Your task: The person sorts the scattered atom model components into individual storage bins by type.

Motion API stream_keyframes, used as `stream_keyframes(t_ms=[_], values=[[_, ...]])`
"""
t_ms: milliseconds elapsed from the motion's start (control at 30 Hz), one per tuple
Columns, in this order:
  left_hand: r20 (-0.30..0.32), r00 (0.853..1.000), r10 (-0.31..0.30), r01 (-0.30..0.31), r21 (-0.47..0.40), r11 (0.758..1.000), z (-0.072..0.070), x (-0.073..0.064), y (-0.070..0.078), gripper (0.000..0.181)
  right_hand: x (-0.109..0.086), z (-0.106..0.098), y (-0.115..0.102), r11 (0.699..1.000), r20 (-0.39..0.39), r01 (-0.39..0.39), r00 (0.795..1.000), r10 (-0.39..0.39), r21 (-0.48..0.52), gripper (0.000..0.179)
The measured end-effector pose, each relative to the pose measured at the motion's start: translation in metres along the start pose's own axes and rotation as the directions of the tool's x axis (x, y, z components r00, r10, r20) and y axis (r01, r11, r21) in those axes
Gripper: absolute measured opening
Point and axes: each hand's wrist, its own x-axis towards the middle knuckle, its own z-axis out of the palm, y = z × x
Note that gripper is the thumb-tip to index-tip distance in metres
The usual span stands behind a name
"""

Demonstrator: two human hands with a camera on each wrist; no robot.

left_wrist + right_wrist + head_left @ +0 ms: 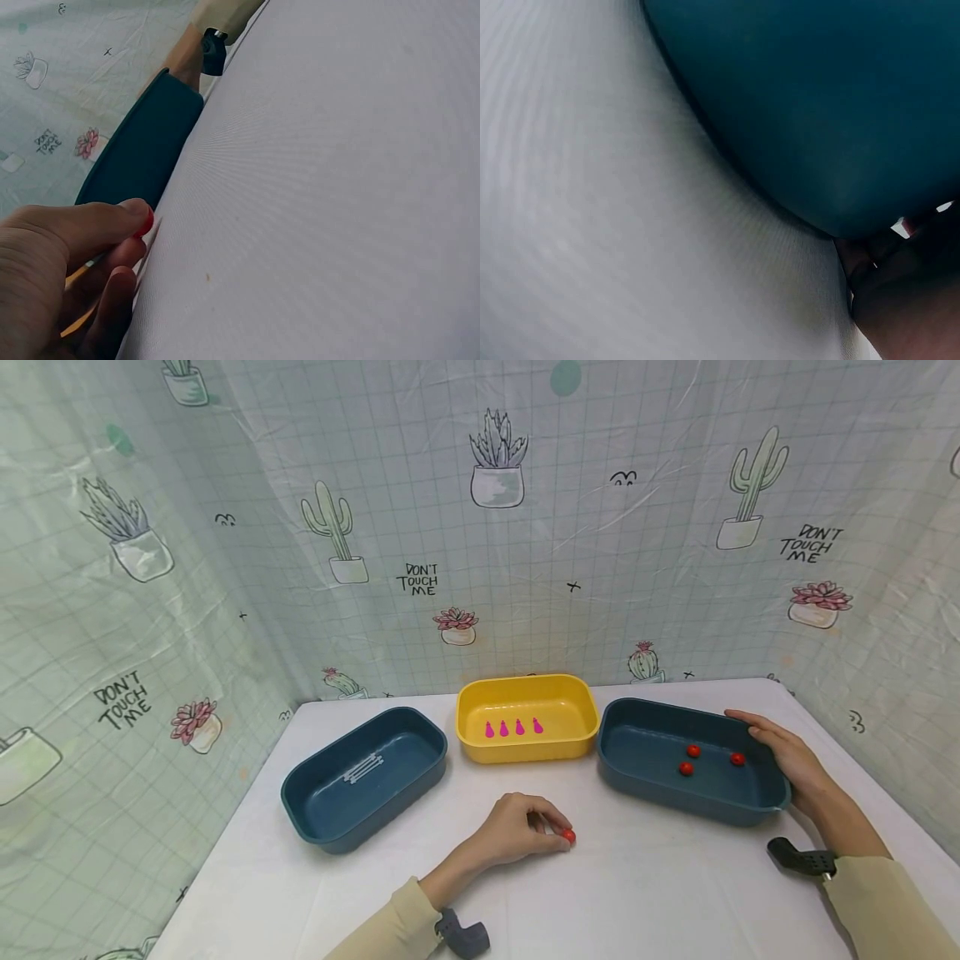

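Note:
Between thumb and fingertips, my left hand (521,831) pinches a small red ball (569,837) just over the white table in front of the trays. The left wrist view shows the same red ball (146,223) at the tips of the thumb and fingers. My right hand (795,760) lies along the outer right end of a dark blue tray (693,811), its fingers reaching toward the back corner. Inside that tray are three red balls (686,769). In the right wrist view, the tray wall (817,112) covers much of the right hand (915,292).
A yellow tray (528,750) at the back middle holds several pink pear-shaped pieces (520,727). Another dark blue tray (390,808) stands at the left with thin pale sticks (363,768) in it. A patterned cloth (525,552) hangs behind the white table (622,893).

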Motion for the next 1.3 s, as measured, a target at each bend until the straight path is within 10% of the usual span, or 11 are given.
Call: stream_keyframes(t_ms=[1300], values=[[0.029, 0.994, -0.106, 0.110, -0.238, 0.965, -0.0069, -0.0007, 0.0099, 0.020, -0.0003, 0.0013, -0.0027, 0.999, 0.011, -0.030, 0.999, 0.030, 0.044, 0.053]])
